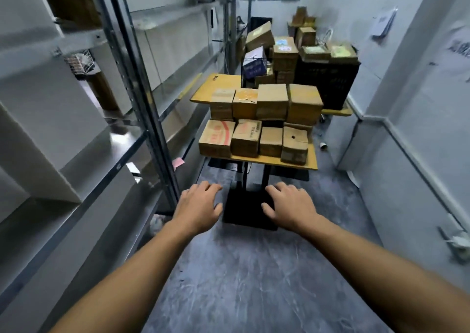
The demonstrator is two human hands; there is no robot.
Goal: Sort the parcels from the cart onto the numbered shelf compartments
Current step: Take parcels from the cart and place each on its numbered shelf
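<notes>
Head view. Both arms reach forward at 12 o'clock. The left hand (199,205) is palm down, fingers loosely spread, holding nothing. The right hand (290,205) is the same, empty and relaxed, just beside the left with a gap between them. Neither hand touches the cart.

The parcels (272,101), brown cardboard boxes, sit in two rows on the yellow-topped cart (267,160) at 12 o'clock beyond the hands, the far row stacked higher. A metal shelf rack (137,73) runs along from 9 to 11 o'clock. A black crate (330,86) topped with more boxes stands at 1 o'clock, behind the cart.
</notes>
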